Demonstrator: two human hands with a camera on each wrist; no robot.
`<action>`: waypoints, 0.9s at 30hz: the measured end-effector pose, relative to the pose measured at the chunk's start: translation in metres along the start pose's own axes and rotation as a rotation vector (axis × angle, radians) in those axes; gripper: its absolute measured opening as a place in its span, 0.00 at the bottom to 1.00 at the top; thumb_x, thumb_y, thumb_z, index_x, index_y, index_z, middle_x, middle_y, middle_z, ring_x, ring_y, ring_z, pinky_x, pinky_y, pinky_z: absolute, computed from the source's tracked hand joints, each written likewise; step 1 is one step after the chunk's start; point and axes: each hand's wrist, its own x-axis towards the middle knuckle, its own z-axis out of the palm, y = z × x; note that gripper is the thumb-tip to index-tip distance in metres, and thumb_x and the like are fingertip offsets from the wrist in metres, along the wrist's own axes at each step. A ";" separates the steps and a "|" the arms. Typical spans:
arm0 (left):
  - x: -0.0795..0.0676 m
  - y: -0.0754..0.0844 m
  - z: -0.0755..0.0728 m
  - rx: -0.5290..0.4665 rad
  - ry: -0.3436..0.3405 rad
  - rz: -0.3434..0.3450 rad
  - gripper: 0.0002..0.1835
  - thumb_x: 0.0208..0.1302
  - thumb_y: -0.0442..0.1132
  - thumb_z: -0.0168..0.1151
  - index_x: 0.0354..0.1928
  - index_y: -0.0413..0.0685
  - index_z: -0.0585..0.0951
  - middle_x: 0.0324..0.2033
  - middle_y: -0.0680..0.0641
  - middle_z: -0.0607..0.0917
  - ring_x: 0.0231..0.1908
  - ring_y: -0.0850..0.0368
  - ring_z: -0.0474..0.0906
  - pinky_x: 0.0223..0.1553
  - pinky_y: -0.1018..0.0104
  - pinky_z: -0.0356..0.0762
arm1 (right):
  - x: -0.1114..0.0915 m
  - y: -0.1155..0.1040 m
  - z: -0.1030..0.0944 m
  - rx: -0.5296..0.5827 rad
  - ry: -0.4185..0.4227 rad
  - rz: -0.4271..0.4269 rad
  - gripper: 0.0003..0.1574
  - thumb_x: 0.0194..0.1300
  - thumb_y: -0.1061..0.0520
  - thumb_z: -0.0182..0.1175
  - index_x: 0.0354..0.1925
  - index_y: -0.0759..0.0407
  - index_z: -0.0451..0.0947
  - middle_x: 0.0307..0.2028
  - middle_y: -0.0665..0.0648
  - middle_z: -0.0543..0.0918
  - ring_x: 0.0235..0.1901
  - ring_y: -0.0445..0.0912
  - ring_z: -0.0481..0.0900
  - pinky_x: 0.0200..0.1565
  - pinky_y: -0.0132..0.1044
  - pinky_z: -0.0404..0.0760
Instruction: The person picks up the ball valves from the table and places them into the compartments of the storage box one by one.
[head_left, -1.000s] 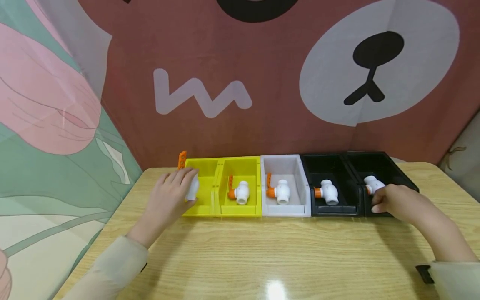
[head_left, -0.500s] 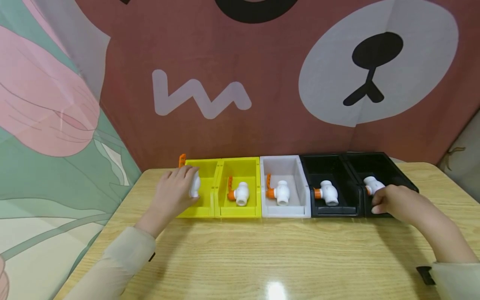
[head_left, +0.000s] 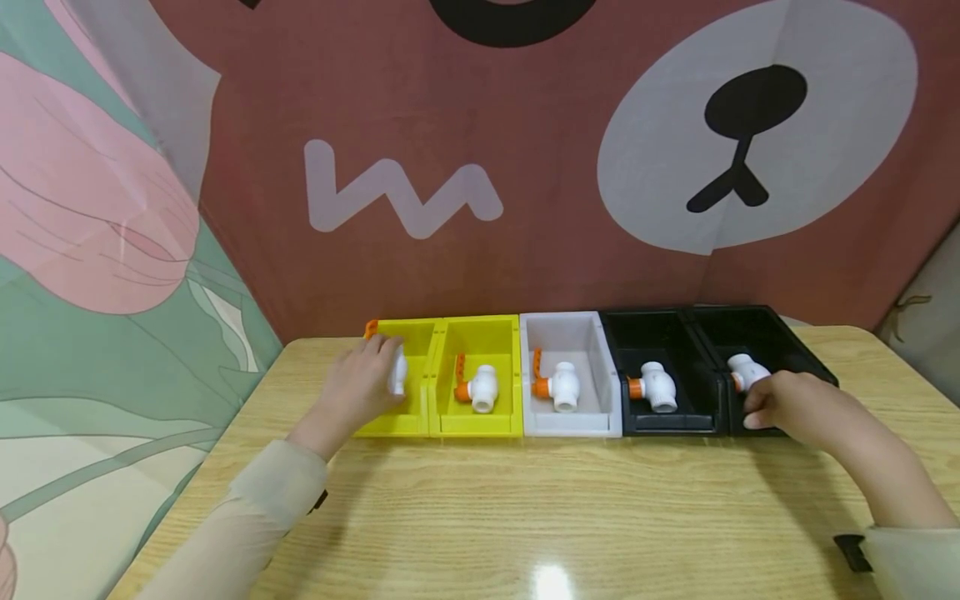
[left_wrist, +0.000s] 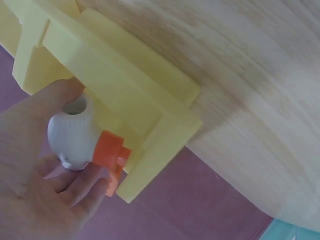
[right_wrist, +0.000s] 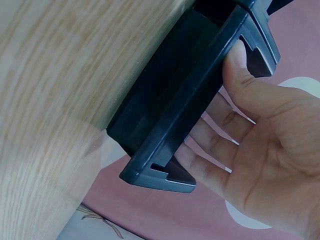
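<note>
My left hand (head_left: 360, 383) grips a white ball valve (left_wrist: 70, 140) with an orange lever handle (left_wrist: 109, 150), over the leftmost yellow bin (head_left: 416, 358). In the left wrist view the thumb lies by the valve's open end and the fingers curl beneath its body. At the far right, my right hand (head_left: 795, 404) reaches over the front of the rightmost black bin (right_wrist: 175, 95), where another white ball valve (head_left: 746, 371) lies tilted against it. My right thumb is at the bin's rim; the fingertips are hidden behind its front wall, so I cannot tell whether they grip the valve.
Between the hands, a second yellow bin (head_left: 452, 333), a white bin (head_left: 592, 333) and another black bin (head_left: 645, 325) each hold one white valve with orange parts. The bins stand joined in a row on a wooden table (head_left: 525, 508), before a printed cloth (head_left: 525, 267).
My left hand has moved right and slightly inward with its valve, and the orange handle has sunk to the bin's rim. The right hand has stayed put.
</note>
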 end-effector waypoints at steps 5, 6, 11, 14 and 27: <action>0.004 0.000 0.001 -0.075 -0.090 -0.061 0.45 0.50 0.43 0.80 0.66 0.35 0.68 0.54 0.35 0.75 0.48 0.41 0.75 0.50 0.45 0.77 | 0.000 -0.001 -0.001 0.002 -0.003 0.006 0.09 0.60 0.56 0.69 0.36 0.61 0.83 0.32 0.55 0.82 0.30 0.49 0.73 0.32 0.47 0.74; 0.005 0.000 0.001 -0.083 -0.104 -0.066 0.44 0.50 0.42 0.80 0.66 0.35 0.68 0.54 0.35 0.75 0.48 0.41 0.75 0.50 0.45 0.77 | 0.000 -0.001 -0.001 0.002 -0.003 0.005 0.09 0.60 0.56 0.69 0.36 0.61 0.83 0.32 0.56 0.82 0.30 0.49 0.73 0.32 0.48 0.74; 0.012 0.002 0.003 -0.085 -0.154 -0.080 0.44 0.50 0.42 0.79 0.66 0.34 0.68 0.54 0.34 0.75 0.49 0.41 0.75 0.52 0.46 0.76 | 0.000 0.000 -0.002 0.001 -0.005 0.002 0.09 0.61 0.56 0.69 0.36 0.61 0.83 0.32 0.55 0.82 0.30 0.49 0.73 0.32 0.48 0.75; 0.015 0.004 0.004 -0.084 -0.186 -0.091 0.44 0.51 0.42 0.79 0.67 0.33 0.67 0.55 0.34 0.75 0.51 0.41 0.74 0.54 0.47 0.75 | 0.001 0.000 -0.002 -0.001 -0.004 -0.002 0.09 0.60 0.56 0.69 0.36 0.61 0.83 0.31 0.55 0.82 0.30 0.49 0.73 0.32 0.47 0.75; 0.024 0.005 0.011 -0.164 -0.331 -0.128 0.45 0.52 0.44 0.79 0.68 0.32 0.66 0.60 0.31 0.73 0.57 0.37 0.73 0.58 0.47 0.73 | 0.002 0.000 -0.003 -0.005 -0.001 -0.002 0.08 0.60 0.57 0.69 0.35 0.60 0.83 0.31 0.55 0.82 0.30 0.50 0.73 0.33 0.48 0.75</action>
